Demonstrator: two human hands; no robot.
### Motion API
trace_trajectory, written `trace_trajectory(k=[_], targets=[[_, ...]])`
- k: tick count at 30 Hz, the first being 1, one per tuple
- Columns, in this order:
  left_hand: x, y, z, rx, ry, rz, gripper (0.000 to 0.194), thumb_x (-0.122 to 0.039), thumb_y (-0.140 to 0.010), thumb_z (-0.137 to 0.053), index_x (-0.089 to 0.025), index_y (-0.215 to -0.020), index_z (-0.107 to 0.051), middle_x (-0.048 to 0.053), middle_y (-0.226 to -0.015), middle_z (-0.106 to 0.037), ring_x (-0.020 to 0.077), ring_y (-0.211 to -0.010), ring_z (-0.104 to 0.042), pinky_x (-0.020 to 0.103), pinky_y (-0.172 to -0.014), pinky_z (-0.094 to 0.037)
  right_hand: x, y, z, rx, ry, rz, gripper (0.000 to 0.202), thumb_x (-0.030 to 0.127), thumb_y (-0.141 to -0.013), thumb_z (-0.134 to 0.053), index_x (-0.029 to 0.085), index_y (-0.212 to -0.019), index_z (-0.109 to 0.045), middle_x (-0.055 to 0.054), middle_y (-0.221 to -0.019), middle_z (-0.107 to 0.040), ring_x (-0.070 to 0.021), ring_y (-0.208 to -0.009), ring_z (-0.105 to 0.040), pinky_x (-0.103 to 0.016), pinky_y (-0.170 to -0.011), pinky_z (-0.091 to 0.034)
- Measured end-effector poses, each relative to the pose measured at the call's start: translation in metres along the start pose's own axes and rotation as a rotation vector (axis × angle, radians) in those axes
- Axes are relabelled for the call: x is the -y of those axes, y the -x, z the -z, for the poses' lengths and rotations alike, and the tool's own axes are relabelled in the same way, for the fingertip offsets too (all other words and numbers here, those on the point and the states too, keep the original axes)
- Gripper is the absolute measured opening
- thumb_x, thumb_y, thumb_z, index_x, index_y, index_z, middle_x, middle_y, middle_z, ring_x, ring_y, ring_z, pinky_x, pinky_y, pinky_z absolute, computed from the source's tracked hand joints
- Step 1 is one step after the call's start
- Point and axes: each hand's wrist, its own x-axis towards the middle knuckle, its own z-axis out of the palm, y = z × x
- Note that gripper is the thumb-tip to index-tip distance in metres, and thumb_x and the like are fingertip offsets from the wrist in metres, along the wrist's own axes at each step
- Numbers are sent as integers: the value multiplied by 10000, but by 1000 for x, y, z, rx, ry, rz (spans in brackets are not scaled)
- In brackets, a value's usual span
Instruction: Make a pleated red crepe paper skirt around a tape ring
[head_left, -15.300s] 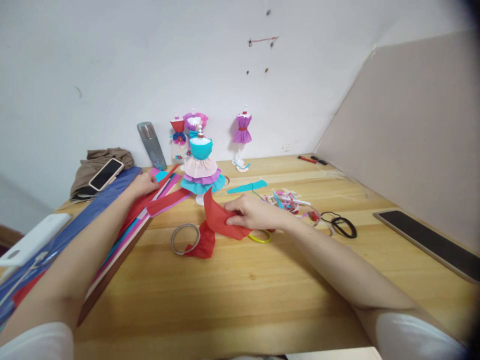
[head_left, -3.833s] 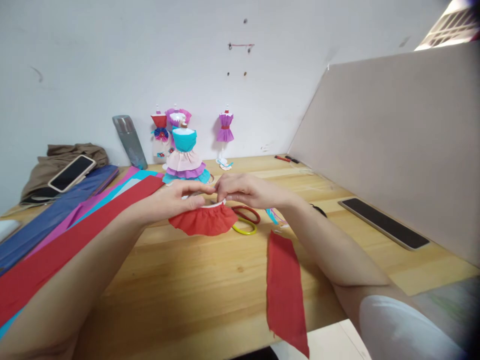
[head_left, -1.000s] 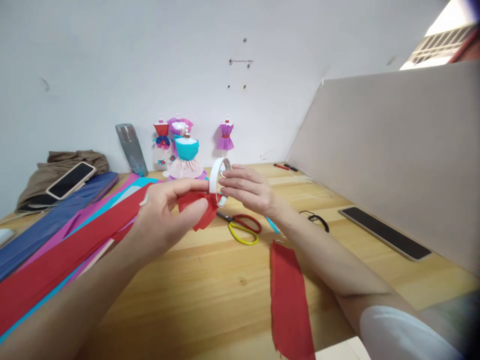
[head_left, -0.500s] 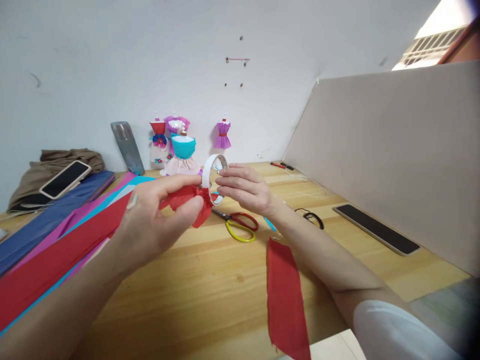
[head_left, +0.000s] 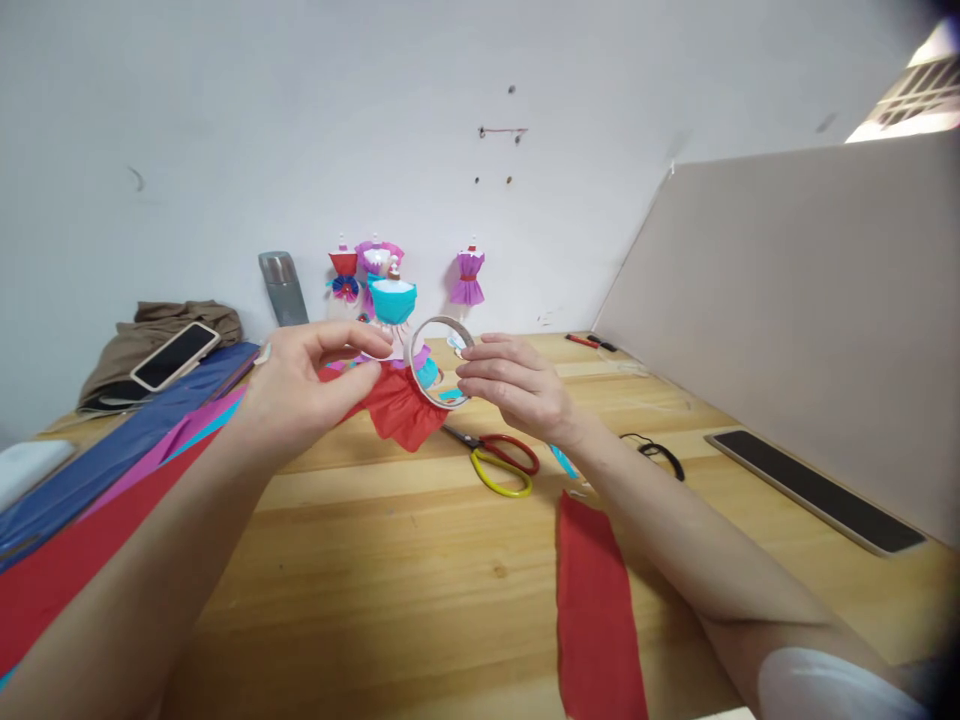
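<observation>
A white ring [head_left: 412,362] is held up above the table between my two hands. Gathered red crepe paper [head_left: 405,408] hangs from the ring's lower left edge. My left hand [head_left: 311,385] pinches the upper left part of this red paper between thumb and fingers. On the other side, my right hand [head_left: 517,385] has its fingertips on the ring's right rim, fingers close together. Scissors [head_left: 502,466] with one red and one yellow handle lie just below. A loose red strip [head_left: 598,610] rests on the table near the front edge.
Small dressed figures [head_left: 394,300] and a bottle [head_left: 283,288] stand along the wall. At the left lie a phone [head_left: 175,356] on brown cloth and coloured paper strips [head_left: 112,510]. A black cord [head_left: 660,455] and a long dark-topped object [head_left: 814,487] are at the right.
The ring has turned so its opening faces me more, and the red paper has spread out below it. My left hand has shifted left along the paper. The view has shifted left.
</observation>
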Motion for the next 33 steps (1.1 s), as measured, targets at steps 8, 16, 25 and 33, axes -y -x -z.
trace_trajectory(k=[8, 16, 25, 33], targets=[[6, -7, 4, 135, -180, 16, 158, -332, -773, -665, -205, -786, -758, 60, -897, -773, 243, -879, -683, 390, -895, -502, 3, -2, -1, 13, -16, 6, 210, 97, -970, -528, 183, -1099, -669, -74, -1055, -770, -217, -1136, -683, -468, -998, -567], [6, -5, -7, 135, 316, 210, 175, -329, -746, -761, -166, -720, -703, 35, -761, -720, 169, -725, -654, 286, -727, -528, 4, -5, -4, -46, -123, -31, 211, 101, -978, -502, 159, -1053, -690, -107, -1001, -772, -214, -1088, -704, -440, -981, -581], [9, -6, -15, 225, 791, 566, 380, -330, -605, -909, -158, -768, -612, 32, -715, -721, 151, -650, -654, 266, -652, -539, 11, -6, -15, -29, -362, -53, 203, 121, -978, -528, 144, -1048, -717, -120, -1049, -775, -211, -1194, -668, -404, -987, -580], [6, 1, -27, 144, 878, 682, 286, -180, -632, -858, -164, -647, -573, 12, -674, -689, 127, -596, -632, 248, -607, -511, 9, -3, -8, 170, -986, -486, 247, 284, -993, -547, 196, -1066, -767, -117, -1146, -763, -224, -1294, -610, -464, -1134, -456]])
